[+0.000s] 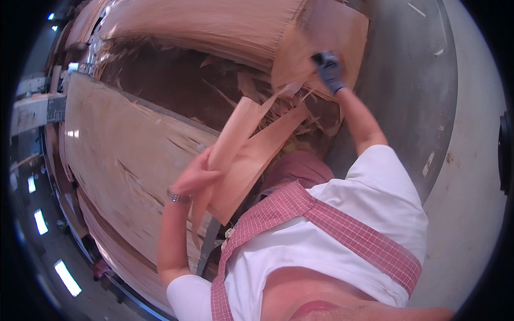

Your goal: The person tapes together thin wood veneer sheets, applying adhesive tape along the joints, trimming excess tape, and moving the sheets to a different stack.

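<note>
Curled veneer (234, 127) in left grip (195, 174), mostly extending rightward.

Got the left stack of sheets (123, 134) spread out at left, the far stack (203, 21) running across ahead, a gap (155, 77) in between. Now spotting scraps (318, 115) at the gap's right end, just before the body (332, 230). Over the left stack's right edge, a loose sheet (249, 155) in the left hand (195, 176). Farther ahead, right hand (330, 72) at the far stack's right end, then, rightward, floor (409, 80).

Blur over the right hand (329, 70)
</note>
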Demonstrator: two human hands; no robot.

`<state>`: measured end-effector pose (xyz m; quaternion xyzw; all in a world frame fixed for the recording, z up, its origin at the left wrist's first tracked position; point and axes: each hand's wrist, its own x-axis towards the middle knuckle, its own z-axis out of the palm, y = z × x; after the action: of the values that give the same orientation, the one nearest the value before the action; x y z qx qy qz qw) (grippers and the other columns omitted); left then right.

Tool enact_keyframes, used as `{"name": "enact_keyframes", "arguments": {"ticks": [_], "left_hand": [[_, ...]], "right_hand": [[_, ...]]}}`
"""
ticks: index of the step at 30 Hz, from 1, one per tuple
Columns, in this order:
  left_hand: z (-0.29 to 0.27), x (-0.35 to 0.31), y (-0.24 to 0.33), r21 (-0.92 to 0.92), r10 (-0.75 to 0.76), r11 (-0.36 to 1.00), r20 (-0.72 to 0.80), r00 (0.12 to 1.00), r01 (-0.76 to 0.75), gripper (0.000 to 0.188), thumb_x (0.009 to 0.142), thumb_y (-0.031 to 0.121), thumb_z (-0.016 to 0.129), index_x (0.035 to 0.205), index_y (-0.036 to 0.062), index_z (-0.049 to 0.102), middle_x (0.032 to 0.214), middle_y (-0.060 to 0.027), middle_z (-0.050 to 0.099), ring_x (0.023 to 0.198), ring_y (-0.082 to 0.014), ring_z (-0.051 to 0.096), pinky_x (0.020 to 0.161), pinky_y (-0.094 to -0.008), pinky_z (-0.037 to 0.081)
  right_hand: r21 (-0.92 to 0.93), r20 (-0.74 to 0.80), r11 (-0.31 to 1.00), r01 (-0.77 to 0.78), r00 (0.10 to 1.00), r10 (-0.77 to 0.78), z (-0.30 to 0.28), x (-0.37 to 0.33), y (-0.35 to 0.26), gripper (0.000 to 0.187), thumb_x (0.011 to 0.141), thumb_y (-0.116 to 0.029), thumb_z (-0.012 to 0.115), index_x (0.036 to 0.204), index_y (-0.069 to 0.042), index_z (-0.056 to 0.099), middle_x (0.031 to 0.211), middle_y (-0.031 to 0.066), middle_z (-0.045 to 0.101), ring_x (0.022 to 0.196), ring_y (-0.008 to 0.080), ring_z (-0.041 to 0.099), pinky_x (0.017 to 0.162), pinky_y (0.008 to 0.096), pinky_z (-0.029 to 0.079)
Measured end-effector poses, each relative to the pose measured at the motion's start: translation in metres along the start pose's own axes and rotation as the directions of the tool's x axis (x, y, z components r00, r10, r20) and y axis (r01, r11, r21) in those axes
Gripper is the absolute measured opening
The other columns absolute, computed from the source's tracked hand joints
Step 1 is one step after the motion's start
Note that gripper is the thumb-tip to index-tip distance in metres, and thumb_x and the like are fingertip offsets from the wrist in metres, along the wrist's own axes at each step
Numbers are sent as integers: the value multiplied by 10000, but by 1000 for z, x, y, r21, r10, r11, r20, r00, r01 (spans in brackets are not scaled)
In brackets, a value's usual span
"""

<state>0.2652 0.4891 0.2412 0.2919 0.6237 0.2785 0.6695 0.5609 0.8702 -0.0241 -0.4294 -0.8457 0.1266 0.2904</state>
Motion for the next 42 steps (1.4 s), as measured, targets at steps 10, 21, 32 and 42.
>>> {"name": "enact_keyframes", "arguments": {"ticks": [10,21,32,42], "left_hand": [[-91,-182,9,233,161,972,-510,845,-44,760,794,-53,691,1488,17,389,1426,-69,517,1318,-168,467,1116,-320,372],[-78,-446,-104,219,290,928,-933,214,-302,657,707,34,716,1331,19,509,1189,-98,642,1025,-199,644,885,-329,542],[-7,-535,-536,-258,-254,756,-963,94,-602,573,745,25,715,1287,24,528,1124,-91,661,965,-189,655,817,-322,557],[-31,-407,-596,-352,-346,396,-913,217,-848,525,868,26,699,1345,25,480,1141,-74,625,1001,-179,619,863,-314,533]], "right_hand": [[-724,-339,625,-294,940,49,-146,54,60,412,964,-142,496,1361,-32,485,1364,264,475,1175,451,525,928,528,500],[530,833,-102,-842,494,250,77,-170,-386,427,1004,-455,534,1228,-93,561,1050,69,661,772,193,654,532,288,451],[774,614,186,-606,644,-457,122,-121,-856,296,842,-218,743,995,-78,531,739,33,559,540,121,485,438,282,392],[944,194,269,192,336,-922,122,-312,-1019,347,896,-373,630,979,-38,665,922,217,686,891,415,650,807,459,518]]}}
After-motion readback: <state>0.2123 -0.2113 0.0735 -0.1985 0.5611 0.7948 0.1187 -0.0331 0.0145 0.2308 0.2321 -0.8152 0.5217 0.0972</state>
